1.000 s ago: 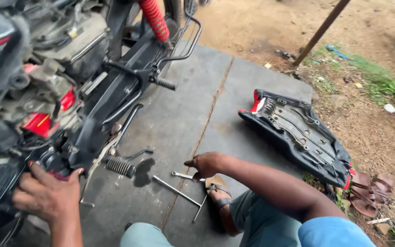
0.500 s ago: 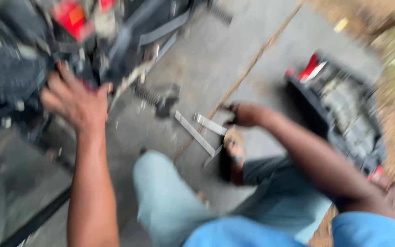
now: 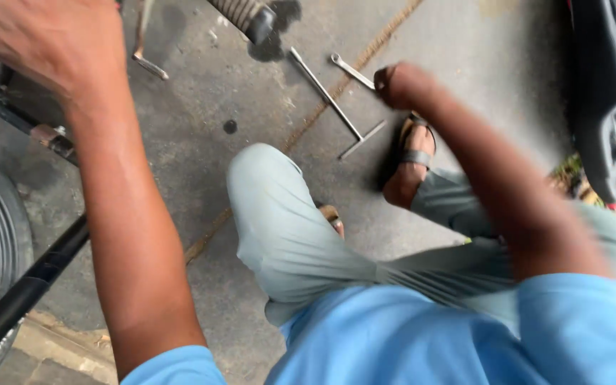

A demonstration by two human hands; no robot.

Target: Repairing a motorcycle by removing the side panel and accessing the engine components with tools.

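While the right hand (image 3: 401, 85), grip state unclear, touches it, the slim steel spanner (image 3: 352, 71) lies flat.

soft, even daylight, no glare. motion blur smears the right hand (image 3: 402, 84) and forearm; the left hand (image 3: 44, 39) is soft too. faint shadows lie beside the t-handled wrench (image 3: 333, 105) on the far ground.
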